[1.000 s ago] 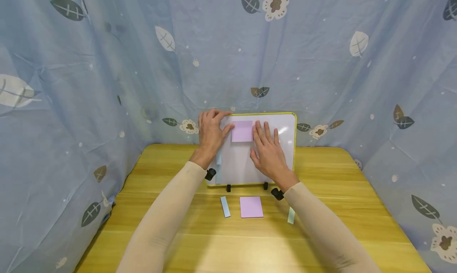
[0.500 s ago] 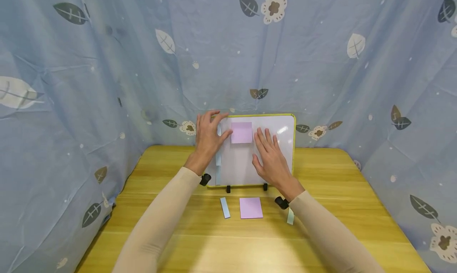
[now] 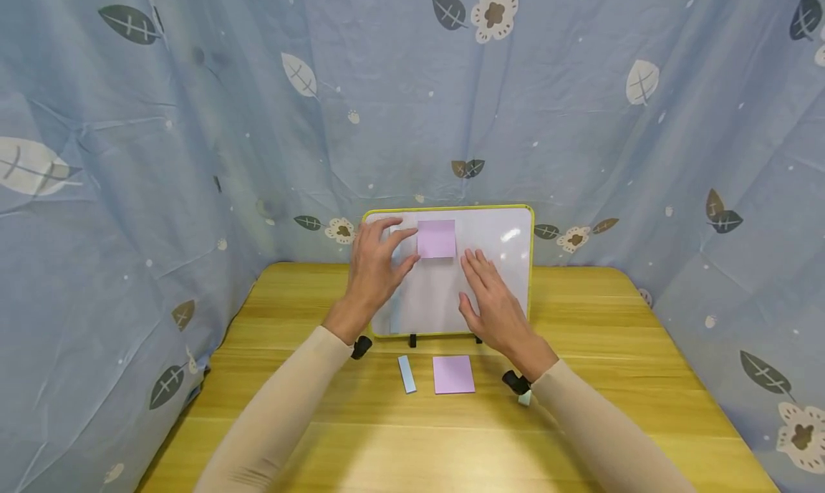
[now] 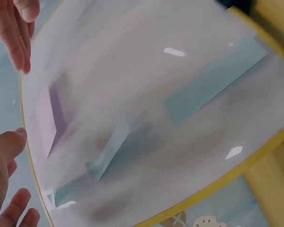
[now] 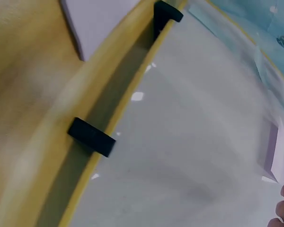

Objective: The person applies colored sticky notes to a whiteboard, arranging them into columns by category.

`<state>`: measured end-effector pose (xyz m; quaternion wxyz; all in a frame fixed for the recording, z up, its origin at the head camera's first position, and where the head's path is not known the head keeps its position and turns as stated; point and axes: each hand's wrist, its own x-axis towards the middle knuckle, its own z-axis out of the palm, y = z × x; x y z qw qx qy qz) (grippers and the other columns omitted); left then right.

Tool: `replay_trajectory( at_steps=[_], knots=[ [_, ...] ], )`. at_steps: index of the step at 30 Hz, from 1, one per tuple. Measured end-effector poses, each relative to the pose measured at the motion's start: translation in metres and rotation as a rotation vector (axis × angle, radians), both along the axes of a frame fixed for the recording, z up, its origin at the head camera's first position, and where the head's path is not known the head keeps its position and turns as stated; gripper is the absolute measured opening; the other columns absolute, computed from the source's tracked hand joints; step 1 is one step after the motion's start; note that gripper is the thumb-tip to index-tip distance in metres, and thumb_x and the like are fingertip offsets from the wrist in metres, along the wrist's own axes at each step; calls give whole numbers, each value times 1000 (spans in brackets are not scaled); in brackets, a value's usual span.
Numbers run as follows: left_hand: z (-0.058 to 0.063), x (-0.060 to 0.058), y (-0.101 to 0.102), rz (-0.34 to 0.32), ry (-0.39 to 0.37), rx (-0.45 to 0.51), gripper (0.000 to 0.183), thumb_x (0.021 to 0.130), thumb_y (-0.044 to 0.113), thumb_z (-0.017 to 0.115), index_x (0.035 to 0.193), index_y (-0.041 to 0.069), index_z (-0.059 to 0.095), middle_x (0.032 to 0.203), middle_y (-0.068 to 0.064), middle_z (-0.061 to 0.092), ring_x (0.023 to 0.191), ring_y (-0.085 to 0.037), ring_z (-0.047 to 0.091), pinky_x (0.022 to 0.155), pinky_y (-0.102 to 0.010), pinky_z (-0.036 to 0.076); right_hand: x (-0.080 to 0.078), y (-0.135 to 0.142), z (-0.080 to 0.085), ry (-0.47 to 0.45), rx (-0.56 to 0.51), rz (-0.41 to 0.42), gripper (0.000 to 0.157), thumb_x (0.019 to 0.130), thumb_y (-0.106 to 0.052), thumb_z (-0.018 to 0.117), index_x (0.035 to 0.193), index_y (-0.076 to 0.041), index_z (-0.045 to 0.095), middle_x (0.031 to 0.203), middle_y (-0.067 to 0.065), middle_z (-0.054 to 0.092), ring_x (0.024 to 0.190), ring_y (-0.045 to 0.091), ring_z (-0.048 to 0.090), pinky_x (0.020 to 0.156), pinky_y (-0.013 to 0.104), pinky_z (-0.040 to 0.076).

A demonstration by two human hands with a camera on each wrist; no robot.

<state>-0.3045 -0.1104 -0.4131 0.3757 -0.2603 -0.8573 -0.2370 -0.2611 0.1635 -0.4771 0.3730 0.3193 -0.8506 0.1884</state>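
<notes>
A square purple sticky note [image 3: 436, 238] clings to the upper part of a yellow-rimmed whiteboard [image 3: 509, 264]. My left hand [image 3: 375, 267] is just left of the note, thumb and index finger spread apart and nothing between them. To the note's lower right is my right hand [image 3: 495, 303], its fingers straight and close together over the board. Several light-blue sticky strips [image 4: 217, 78] run in a line down the board's left side. In the left wrist view the note's lower edge stands out from the board, and so do the ends of some strips.
Black stand feet [image 5: 91, 137] hold the whiteboard's bottom edge. On the wooden table [image 3: 580, 393] before it lie a pad of purple sticky notes [image 3: 453, 374], a blue strip pad [image 3: 407, 374] and a pale green strip [image 3: 525, 398], partly hidden by the right wrist. A patterned curtain [image 3: 387, 84] surrounds the table.
Both hands have drawn back from the purple note and down toward the person. The left fingers have left the board's top edge. The note stays on the board.
</notes>
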Motion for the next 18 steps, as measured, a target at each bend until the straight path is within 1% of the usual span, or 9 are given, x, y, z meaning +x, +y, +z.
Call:
replay_trajectory(
  at_steps=[4,6,12,15,18],
  knots=[
    [-10,11,1,-37,31,-42,46,97,25,99,140,19,83,153,-14,73,142,-41,68,132,-71,46,6,5,-6,2,-8,25,70,98,-1,81,163,14,57,168,33,61,158,54,60,127,70,51],
    [-14,17,1,-59,33,-58,46,97,24,99,140,19,83,150,-14,75,139,-40,70,133,-71,45,9,8,-9,1,-9,31,70,97,0,81,162,13,59,166,32,63,155,54,62,126,69,52],
    [-28,31,1,-101,40,-94,45,96,24,100,137,20,83,145,-11,77,130,-37,74,127,-63,53,15,14,-18,-4,-8,38,68,97,-1,82,161,10,61,164,29,66,152,52,66,126,66,54],
    [-36,36,1,-125,42,-108,44,95,24,101,135,20,84,143,-10,78,130,-34,75,121,-58,58,18,16,-21,-7,-17,55,69,96,0,83,161,9,62,163,28,67,150,52,67,124,67,55],
    [-44,41,1,-143,23,-125,43,95,25,101,134,21,84,143,-9,78,132,-34,75,118,-56,61,21,17,-24,-26,-15,57,67,96,0,83,160,8,64,162,26,68,150,50,67,125,67,55]
  ],
)
